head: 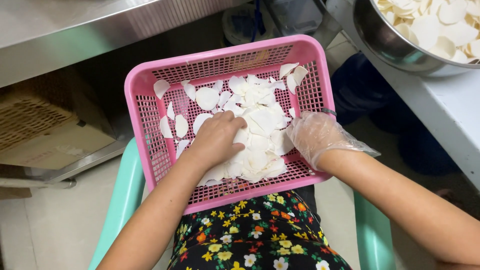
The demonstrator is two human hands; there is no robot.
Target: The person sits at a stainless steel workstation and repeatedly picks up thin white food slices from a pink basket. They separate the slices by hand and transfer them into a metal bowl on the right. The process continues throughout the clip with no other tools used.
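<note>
Bare left hand (216, 139) lies loosely curled on white slices (260, 135) in a pink basket (145, 115); gloved right hand (316, 134) half-open, gripping the basket's right side.

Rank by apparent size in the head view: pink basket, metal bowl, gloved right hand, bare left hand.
1. pink basket, clearly the largest.
2. metal bowl, cut off by the frame, so its full size is unsure.
3. gloved right hand and bare left hand look about alike, so no ranking between them.
</note>
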